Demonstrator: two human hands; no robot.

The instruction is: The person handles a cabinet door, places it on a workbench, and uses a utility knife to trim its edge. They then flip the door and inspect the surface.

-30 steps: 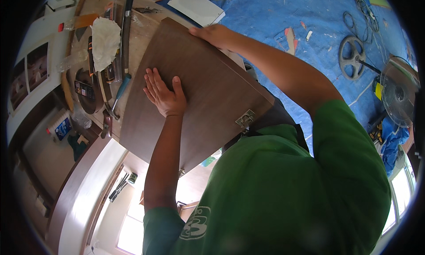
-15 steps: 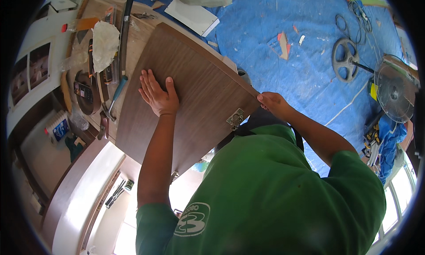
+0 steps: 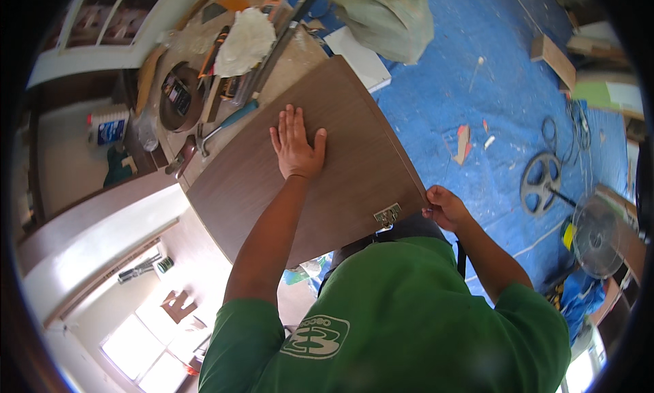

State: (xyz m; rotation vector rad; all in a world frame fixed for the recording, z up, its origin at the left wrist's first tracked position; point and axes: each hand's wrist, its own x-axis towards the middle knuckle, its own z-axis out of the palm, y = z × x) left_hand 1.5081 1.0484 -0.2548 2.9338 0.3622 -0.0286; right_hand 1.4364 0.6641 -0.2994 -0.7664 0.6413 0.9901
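The blue tarp [image 3: 477,72] fills the floor from twelve to four o'clock, scattered with scraps of wood. Next in size is the brown board [image 3: 340,182], a flat wood-grain panel lying across the middle of the view, one corner pointing to twelve o'clock, its near edge against the person's green shirt [image 3: 402,318]. It rests partly on a cluttered workbench [image 3: 204,66] at ten to eleven o'clock.

The left hand [image 3: 298,144] lies palm-down on the board's upper middle, fingers spread flat and pressing on the surface — it grips nothing. The right hand [image 3: 444,207] is at the board's corner at three o'clock, fingers curled round the edge and holding it.

A grey-green sack [image 3: 388,18] sits at twelve o'clock on the tarp, just beyond the board's far corner. A fan [image 3: 599,236] stands at four o'clock, with a dark spoked wheel [image 3: 541,182] just beside it. On the bench, at eleven o'clock, lie a crumpled white cloth [image 3: 246,42], a round dark tray [image 3: 178,96] and a blue-handled tool [image 3: 228,124] touching the board's far edge. Smallest is a metal hinge [image 3: 387,216] — fixed to the board's near edge, between the two hands.
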